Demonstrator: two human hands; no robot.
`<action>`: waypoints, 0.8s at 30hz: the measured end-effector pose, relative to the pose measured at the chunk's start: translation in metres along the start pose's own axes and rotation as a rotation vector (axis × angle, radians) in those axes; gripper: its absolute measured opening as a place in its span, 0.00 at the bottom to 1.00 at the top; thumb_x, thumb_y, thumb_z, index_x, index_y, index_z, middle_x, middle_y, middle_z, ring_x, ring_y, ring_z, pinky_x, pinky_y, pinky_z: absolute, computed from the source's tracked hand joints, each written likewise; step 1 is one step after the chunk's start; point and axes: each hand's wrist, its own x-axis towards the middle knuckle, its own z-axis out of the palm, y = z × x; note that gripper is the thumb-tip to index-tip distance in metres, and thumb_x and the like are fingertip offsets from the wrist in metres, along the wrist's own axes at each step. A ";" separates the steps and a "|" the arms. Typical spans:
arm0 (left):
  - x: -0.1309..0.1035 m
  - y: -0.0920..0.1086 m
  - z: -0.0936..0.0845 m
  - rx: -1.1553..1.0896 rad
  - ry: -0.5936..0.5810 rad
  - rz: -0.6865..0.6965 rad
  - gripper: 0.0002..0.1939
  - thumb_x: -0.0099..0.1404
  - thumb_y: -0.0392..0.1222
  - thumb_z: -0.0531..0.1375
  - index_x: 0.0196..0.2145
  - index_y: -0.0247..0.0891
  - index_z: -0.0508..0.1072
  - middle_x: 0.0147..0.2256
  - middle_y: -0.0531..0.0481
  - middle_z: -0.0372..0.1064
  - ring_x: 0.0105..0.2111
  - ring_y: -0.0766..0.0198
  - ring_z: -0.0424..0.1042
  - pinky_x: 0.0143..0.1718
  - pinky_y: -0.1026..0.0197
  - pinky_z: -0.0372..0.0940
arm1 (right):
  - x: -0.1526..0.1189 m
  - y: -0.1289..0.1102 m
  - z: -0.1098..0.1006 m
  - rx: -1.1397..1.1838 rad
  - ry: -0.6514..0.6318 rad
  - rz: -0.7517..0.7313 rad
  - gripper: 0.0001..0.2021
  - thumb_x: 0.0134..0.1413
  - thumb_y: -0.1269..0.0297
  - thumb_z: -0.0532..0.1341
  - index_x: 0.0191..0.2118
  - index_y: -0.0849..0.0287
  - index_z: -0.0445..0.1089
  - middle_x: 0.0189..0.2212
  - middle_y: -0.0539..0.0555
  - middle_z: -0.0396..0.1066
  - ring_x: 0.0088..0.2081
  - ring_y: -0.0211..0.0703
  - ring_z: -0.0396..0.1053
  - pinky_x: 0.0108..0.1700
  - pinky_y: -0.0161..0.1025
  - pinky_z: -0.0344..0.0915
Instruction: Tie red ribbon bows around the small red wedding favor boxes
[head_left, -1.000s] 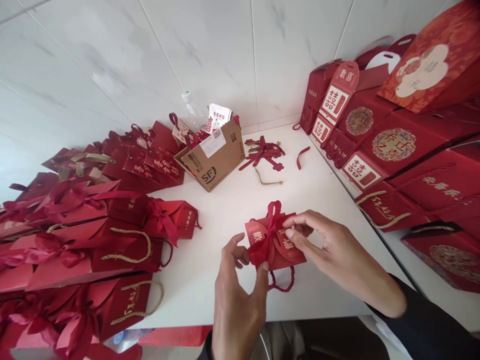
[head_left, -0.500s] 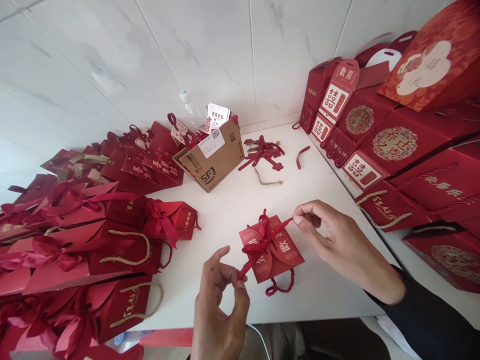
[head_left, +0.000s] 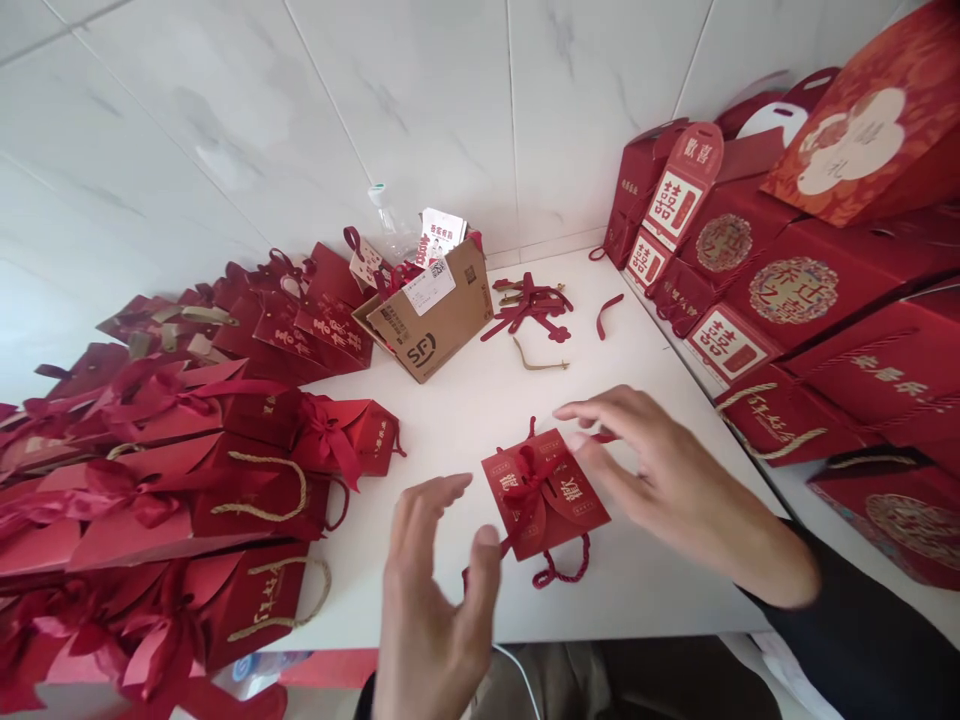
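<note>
A small red gift box (head_left: pixel 581 505) with gold lettering stands on the white table (head_left: pixel 420 440) between my hands. Across its top lies a red ribbon bow (head_left: pixel 531 478), and a twisted red cord handle (head_left: pixel 561 570) hangs out at the near side. My left hand (head_left: pixel 442 590) is at the box's lower left, thumb and fingers apart, with a ribbon tail passing behind the thumb. On the upper right, my right hand (head_left: pixel 645 470) hovers with its fingers spread near the other ribbon tail (head_left: pixel 604 437). Neither hand grips anything.
Many bow-tied red boxes (head_left: pixel 165 500) fill the left side. An open cardboard box (head_left: pixel 442 315) with cards and a plastic bottle (head_left: pixel 382 215) stand by the tiled wall. Loose red straps (head_left: pixel 532 305) lie right of it. Red boxes (head_left: pixel 795 290) are stacked at the right.
Both hands have let go of the ribbon tails, and their fingers have opened. The bow now lies flatter across the box top. The view has shifted slightly.
</note>
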 end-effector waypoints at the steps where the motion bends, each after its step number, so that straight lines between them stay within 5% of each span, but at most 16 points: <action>1: 0.005 0.002 0.006 0.016 -0.046 0.064 0.11 0.71 0.45 0.60 0.50 0.46 0.73 0.48 0.46 0.71 0.49 0.52 0.69 0.50 0.52 0.64 | 0.004 -0.006 0.003 0.026 -0.050 -0.032 0.11 0.71 0.58 0.56 0.52 0.52 0.70 0.48 0.57 0.71 0.52 0.52 0.70 0.52 0.50 0.69; 6: 0.020 0.001 0.025 -0.014 -0.121 0.135 0.05 0.71 0.37 0.58 0.37 0.43 0.74 0.39 0.48 0.72 0.43 0.57 0.71 0.45 0.55 0.66 | 0.013 -0.019 0.008 0.161 -0.189 -0.049 0.06 0.69 0.63 0.57 0.39 0.52 0.71 0.43 0.53 0.71 0.44 0.45 0.72 0.48 0.44 0.70; 10: 0.019 -0.003 0.025 -0.068 -0.157 0.099 0.06 0.72 0.37 0.58 0.36 0.43 0.74 0.38 0.50 0.72 0.41 0.59 0.71 0.43 0.57 0.65 | 0.010 -0.021 -0.001 0.374 -0.312 0.122 0.09 0.70 0.57 0.56 0.40 0.52 0.70 0.39 0.51 0.74 0.34 0.41 0.69 0.30 0.37 0.65; 13: 0.018 -0.004 0.023 -0.092 -0.178 0.088 0.06 0.72 0.38 0.58 0.36 0.43 0.74 0.37 0.51 0.72 0.40 0.60 0.70 0.42 0.58 0.64 | 0.010 -0.021 -0.003 0.529 -0.405 0.191 0.11 0.69 0.55 0.58 0.39 0.54 0.71 0.33 0.51 0.72 0.32 0.41 0.67 0.30 0.37 0.63; 24: 0.009 -0.009 0.020 -0.132 -0.245 -0.054 0.15 0.76 0.50 0.54 0.34 0.41 0.70 0.34 0.49 0.68 0.36 0.59 0.67 0.39 0.57 0.61 | 0.006 -0.016 -0.002 0.437 -0.317 0.190 0.13 0.72 0.54 0.55 0.35 0.54 0.64 0.29 0.47 0.65 0.30 0.39 0.62 0.32 0.37 0.61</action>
